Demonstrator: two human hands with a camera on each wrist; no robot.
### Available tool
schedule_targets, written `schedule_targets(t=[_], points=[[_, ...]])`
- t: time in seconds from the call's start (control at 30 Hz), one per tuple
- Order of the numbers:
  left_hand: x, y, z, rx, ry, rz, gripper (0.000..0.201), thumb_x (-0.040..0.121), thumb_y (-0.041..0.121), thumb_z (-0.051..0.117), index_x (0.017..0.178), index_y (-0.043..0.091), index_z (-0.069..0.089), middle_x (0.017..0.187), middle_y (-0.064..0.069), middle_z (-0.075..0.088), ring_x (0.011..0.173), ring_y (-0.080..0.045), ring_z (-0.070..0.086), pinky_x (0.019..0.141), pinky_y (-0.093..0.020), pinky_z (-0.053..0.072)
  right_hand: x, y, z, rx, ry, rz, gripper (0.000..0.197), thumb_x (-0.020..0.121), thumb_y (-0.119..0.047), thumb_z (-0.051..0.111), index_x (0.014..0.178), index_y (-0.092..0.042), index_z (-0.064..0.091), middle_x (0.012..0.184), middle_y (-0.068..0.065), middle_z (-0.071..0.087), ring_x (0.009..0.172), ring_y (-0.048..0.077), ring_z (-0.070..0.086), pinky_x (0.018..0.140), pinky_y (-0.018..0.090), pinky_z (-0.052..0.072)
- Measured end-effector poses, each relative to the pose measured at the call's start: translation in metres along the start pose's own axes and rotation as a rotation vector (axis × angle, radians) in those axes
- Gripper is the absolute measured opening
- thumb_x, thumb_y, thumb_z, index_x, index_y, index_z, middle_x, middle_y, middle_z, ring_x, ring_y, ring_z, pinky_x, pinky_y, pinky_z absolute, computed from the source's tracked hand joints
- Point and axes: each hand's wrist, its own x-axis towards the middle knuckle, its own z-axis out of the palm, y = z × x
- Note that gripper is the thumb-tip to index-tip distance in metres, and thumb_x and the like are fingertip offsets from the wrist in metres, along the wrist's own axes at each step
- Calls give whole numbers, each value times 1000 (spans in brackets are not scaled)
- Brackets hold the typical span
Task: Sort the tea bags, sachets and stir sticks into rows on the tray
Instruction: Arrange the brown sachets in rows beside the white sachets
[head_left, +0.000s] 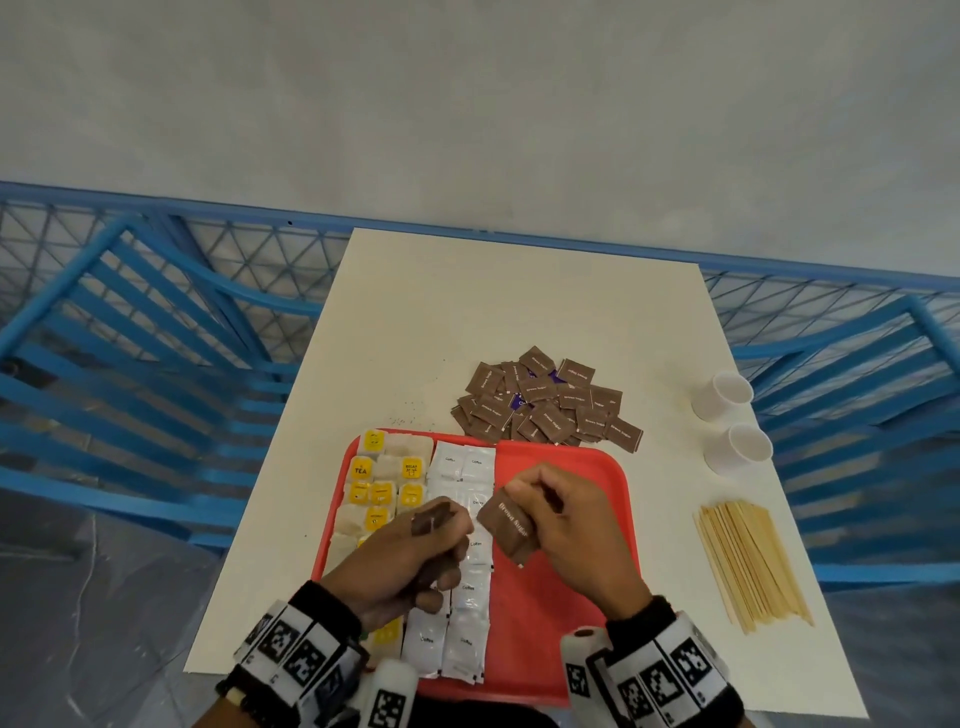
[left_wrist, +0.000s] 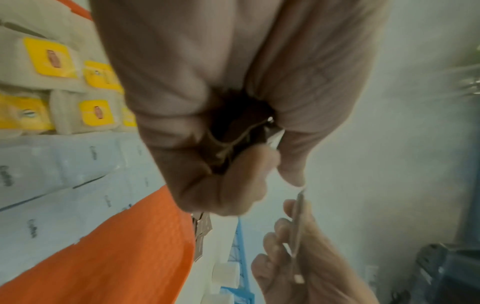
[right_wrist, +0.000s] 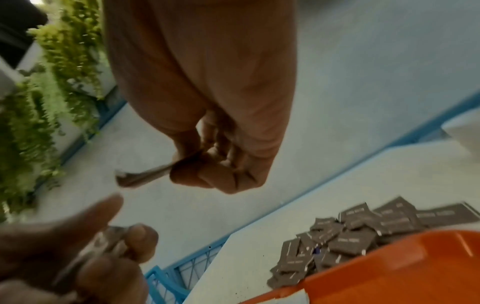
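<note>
Left hand: my left hand (head_left: 410, 558) is curled round a brown sugar sachet (head_left: 431, 521), pinched near the thumb, above the white coffee sachets (head_left: 460, 551).
Right hand: my right hand (head_left: 566, 525) pinches a second brown sachet (head_left: 506, 525) by its far edge; its printed face is turned up and it hangs tilted, near corner lowest.
Tray: the red tray (head_left: 582, 587) lies on the worktop (head_left: 467, 312) directly under both hands.
Filled rows: tea bags (head_left: 382, 491) with yellow tags take the left side, coffee sachets the middle, in 2 columns each as far as I can tell.
Free space: the right part of the tray is bare red, below and just right of my right hand.
Key relation: the right hand is the nearer one to that bare strip; the rows run away from me, so I judge the sachet should go down with its long side along that line, beside the coffee column.
Supply: the brown sachet pile (head_left: 545, 405) sits just beyond the tray's far rim.
Stir sticks: the sticks (head_left: 748, 561) lie bundled on the worktop, well right of the tray, not yet sorted.
Cups: 2 white cups (head_left: 730, 421) stand at the right edge.
</note>
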Motion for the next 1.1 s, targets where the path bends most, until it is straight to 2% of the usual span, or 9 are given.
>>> schedule_targets(t=[0.13,0.3,0.4,0.53,0.6,0.77,0.9,1.0,1.1], points=[[-1,12,11,341,36,109,23,96,30,65,81,14,56,63,2,43,50,-14,38,46,-22,26,-1,-8,-3,-102,-118,-59,14,94,-20,65,81,-19,71,67,-10,66,61,4,55,58,15,42],[-5,12,15,519,57,203,26,97,15,62,72,11,54,55,5,48,45,-13,39,44,-21,28,-2,-8,-3,40,-212,57,31,96,-33,62,73,-13,65,64,7,59,59,13,48,58,34,41],[-7,11,19,503,149,223,28,97,17,62,72,8,53,53,5,49,43,-11,38,44,-21,27,-3,-8,-5,196,-128,157,54,94,-49,57,64,-4,53,59,5,49,56,15,41,57,31,34],[-4,5,20,415,277,242,32,97,18,62,79,-6,51,54,-3,48,43,-12,36,44,-21,25,-14,-12,-12,226,-246,206,26,85,-39,69,68,-20,71,61,-2,65,50,3,51,54,16,40],[-3,2,21,393,296,262,33,97,18,61,79,-7,49,54,-2,48,44,-11,36,44,-21,24,-18,-8,-11,213,-292,233,23,84,-29,75,63,-23,69,61,-3,66,49,3,51,53,16,40],[-4,-3,20,480,289,340,31,98,22,59,77,0,53,54,-1,47,45,-10,38,43,-22,30,-22,-1,-14,233,-227,238,24,82,-36,72,64,-20,68,54,-6,60,49,5,49,53,17,40],[-7,-4,18,414,227,373,36,93,37,64,74,9,54,57,-10,46,49,-14,33,44,-23,28,-28,-1,-20,241,-293,199,33,91,-35,63,79,-6,73,61,-5,64,56,5,53,57,16,41],[-7,-4,16,373,197,373,41,84,49,63,73,10,53,58,-11,45,49,-15,30,46,-23,26,-27,2,-22,323,-227,211,31,91,-40,65,75,-14,70,62,-1,62,57,11,51,57,20,41],[-5,-5,15,382,163,374,37,85,49,63,74,14,55,58,-10,45,48,-13,31,45,-22,27,-21,0,-15,358,-146,217,29,89,-39,69,81,-11,70,63,0,64,57,12,52,56,22,41]])
